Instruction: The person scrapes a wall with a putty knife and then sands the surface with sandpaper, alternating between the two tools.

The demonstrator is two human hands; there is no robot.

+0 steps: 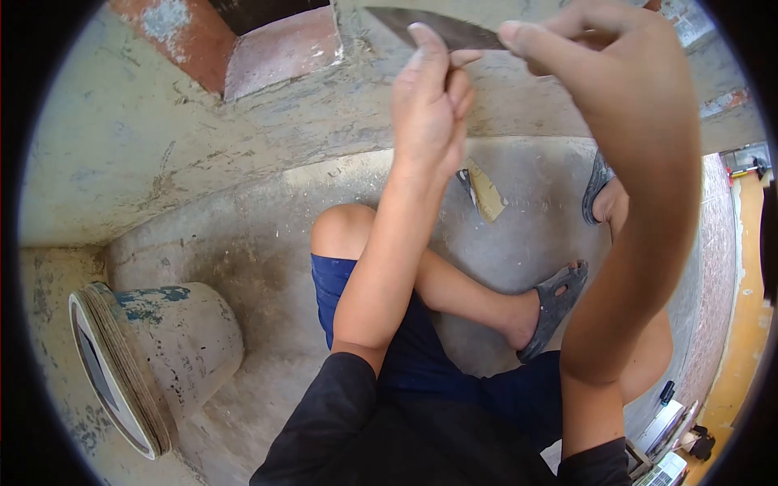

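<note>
A putty knife [462, 31] with a dark, flared metal blade is held up in front of the wall, at the top of the head view. My right hand [596, 44] is closed at its narrow end, and the fingers hide the handle. Against the blade rests the thumb of my left hand [431, 105], whose other fingers are curled in below and partly behind it. Both forearms are raised over my bent legs.
A paint-spattered bucket [186, 340] lies on its side at left. Past my knees, a yellowish scrap [486, 194] lies on the concrete floor [267, 219]. The plastered wall [267, 121] has a recessed opening [284, 53]. Several items, including a dark one [698, 444], lie at lower right.
</note>
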